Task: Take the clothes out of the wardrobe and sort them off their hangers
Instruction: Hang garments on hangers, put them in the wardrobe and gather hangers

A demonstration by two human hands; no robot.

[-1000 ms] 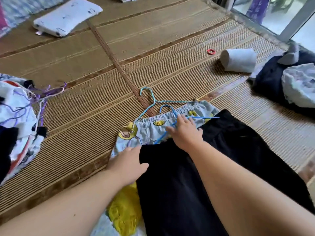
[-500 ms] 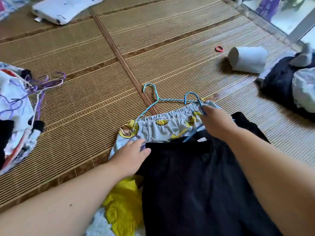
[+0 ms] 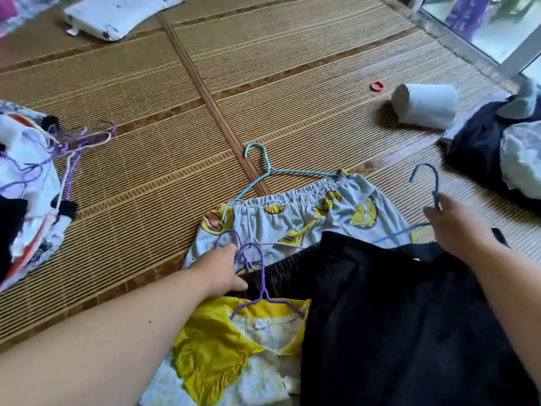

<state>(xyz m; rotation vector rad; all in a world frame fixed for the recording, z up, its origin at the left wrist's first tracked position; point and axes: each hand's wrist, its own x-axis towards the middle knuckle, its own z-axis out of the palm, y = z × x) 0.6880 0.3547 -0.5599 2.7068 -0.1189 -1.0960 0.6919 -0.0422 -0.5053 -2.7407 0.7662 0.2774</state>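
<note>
A black garment lies in front of me over grey cartoon-print shorts and a yellow top. My right hand grips a blue wire hanger by its neck, its hook raised to the right of the shorts. My left hand rests on the black waistband, fingers touching the hooks of purple hangers. A teal hanger still sits in the shorts' waistband, hook on the mat.
A pile of clothes with purple and white hangers lies at the left. A dark pile with a pale bag sits at the right, beside a white roll and a red hair tie. A white pillow lies far back.
My right hand has pulled the blue hanger out to the right, away from the shorts. The black garment has shifted, uncovering purple hangers and the yellow top by my left hand.
</note>
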